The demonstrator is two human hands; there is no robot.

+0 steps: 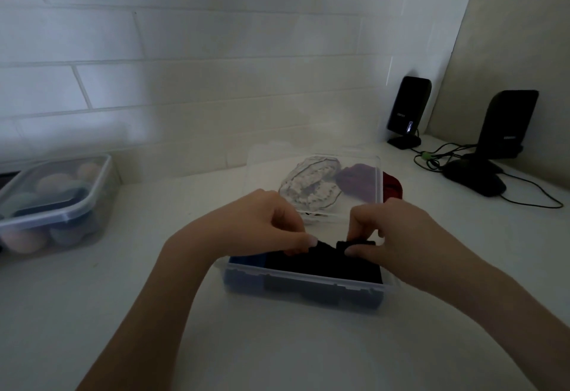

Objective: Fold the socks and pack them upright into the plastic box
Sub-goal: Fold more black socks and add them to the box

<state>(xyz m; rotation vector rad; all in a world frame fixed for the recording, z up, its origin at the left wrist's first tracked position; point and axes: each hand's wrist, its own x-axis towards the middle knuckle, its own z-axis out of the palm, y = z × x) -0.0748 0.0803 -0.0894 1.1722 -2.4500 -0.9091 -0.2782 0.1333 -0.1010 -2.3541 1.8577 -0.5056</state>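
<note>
A clear plastic box (303, 281) stands on the white counter in front of me, its clear lid (314, 174) raised behind it. A black sock (324, 267) fills most of the box, and a blue sock (246, 262) stands at its left end. My left hand (262, 221) pinches the black sock's upper left edge. Its upper right edge is pinched by my right hand (398, 233). Behind the lid lie a white-grey sock (311, 187), a purple sock (357, 181) and a red sock (391, 187), blurred through the plastic.
A closed clear container (52, 202) with round coloured things stands at the left by the tiled wall. Two black speakers (407, 110) (505, 125), a black mouse (475, 179) and cables (530, 187) lie at the back right.
</note>
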